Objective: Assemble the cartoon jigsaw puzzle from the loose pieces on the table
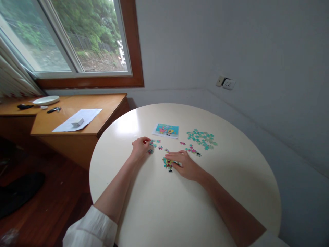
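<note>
Two-Handed Work Near a SpongeBob Picture Card (166, 131)

Well to the left of the card, a curtain (12, 73) hangs beside a sliding window (89, 37) in a brown wooden frame. Below it, also left of the card, a wooden desk (113, 103) bears a white plate (46, 100) and a sheet of paper (87, 116) with a small white block (77, 122) on it.

The card lies flat on a round, cream-white table (154, 212). To its near left, the left hand (140, 146) is at a loose cluster of jigsaw pieces (155, 141), thumb and forefinger drawn close together; I cannot tell whether a piece is pinched between them. Directly nearer the viewer than the card lies a joined puzzle section (167, 161), showing SpongeBob's yellow face, partly hidden by fingers. The right hand (189, 166) reaches over it from the right of the card, fingers extended, thumb apart from them by a narrow gap.

To the card's near right are pink and dark pieces (192, 150); farther right spreads a heap of mostly green pieces (203, 138). Far right of the card, a wall socket (228, 84) is fixed to the wall.
</note>
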`<state>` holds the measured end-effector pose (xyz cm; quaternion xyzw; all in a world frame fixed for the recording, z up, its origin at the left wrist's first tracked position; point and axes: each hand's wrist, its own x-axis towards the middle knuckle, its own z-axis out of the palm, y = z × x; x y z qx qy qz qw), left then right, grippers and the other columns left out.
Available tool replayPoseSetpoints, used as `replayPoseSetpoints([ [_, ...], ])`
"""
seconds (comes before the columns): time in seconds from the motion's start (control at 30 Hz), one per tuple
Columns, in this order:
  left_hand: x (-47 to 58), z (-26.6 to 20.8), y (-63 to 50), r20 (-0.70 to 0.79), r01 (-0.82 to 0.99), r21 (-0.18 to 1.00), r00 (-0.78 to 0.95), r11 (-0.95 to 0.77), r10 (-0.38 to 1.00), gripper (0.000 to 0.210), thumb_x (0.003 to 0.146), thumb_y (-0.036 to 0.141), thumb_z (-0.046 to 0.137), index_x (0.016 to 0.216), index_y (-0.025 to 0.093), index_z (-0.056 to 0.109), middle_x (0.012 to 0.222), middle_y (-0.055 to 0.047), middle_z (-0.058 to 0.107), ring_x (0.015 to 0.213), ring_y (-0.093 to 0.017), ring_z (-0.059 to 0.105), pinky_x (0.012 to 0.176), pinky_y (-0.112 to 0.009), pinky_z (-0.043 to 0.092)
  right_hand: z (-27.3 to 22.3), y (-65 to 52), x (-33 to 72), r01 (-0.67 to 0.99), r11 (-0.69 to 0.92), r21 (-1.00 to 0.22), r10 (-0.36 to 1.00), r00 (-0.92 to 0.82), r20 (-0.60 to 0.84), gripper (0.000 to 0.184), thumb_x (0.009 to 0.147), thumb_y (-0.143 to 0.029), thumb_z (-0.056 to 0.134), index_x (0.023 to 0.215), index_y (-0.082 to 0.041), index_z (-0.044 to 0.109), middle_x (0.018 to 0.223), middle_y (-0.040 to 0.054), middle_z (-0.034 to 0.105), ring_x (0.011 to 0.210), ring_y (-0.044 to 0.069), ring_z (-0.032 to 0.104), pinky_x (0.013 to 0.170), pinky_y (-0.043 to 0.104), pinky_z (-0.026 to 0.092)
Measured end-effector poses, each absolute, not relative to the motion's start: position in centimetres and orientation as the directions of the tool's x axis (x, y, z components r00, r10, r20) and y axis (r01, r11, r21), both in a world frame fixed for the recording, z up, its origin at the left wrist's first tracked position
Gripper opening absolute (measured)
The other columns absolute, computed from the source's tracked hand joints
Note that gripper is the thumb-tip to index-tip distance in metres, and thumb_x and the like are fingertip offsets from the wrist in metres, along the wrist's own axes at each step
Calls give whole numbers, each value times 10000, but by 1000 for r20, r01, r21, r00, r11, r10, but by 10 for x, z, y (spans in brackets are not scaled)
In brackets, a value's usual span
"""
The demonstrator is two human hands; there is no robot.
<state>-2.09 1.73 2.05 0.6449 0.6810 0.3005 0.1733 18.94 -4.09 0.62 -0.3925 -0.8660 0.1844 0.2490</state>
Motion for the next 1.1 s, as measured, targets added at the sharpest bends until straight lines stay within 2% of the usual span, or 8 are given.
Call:
replayPoseSetpoints([
  [0.23, -20, 18, 18, 152, 786, 617, -87, -25, 985, 191, 744, 221, 491, 778, 197, 677, 760, -36, 676, 748, -173, 597, 840, -359, 390, 13, -48, 187, 594, 618, -515, 759, -622, 193, 377, 783, -237, 534, 1158, -271, 533, 1220, 94, 549, 1183, 217, 441, 979, 474, 208],
  [0.53, -20, 16, 18, 147, 788, 615, -85, -23, 985, 181, 740, 240, 498, 774, 199, 670, 767, -32, 674, 755, -171, 594, 809, -334, 405, 19, -47, 191, 598, 657, -459, 743, -620, 254, 319, 741, -246, 581, 1060, -256, 587, 1079, 58, 619, 1058, 191, 523, 920, 391, 265],
  [0.77, -20, 18, 17, 143, 785, 620, -81, -25, 986, 176, 739, 240, 501, 773, 203, 669, 746, -22, 670, 743, -172, 593, 858, -368, 375, 22, -46, 196, 613, 634, -471, 760, -607, 232, 278, 725, -258, 599, 1003, -244, 604, 1024, 50, 630, 1019, 195, 532, 914, 383, 256],
  [1.1, -19, 15, 17, 171, 789, 611, -64, -55, 983, 216, 773, 181, 466, 849, 213, 666, 913, -42, 664, 826, -175, 591, 908, -386, 335, 29, -45, 204, 648, 606, -461, 778, -603, 174, 301, 690, -250, 638, 989, -237, 609, 982, 51, 625, 935, 200, 549, 883, 375, 301],
])
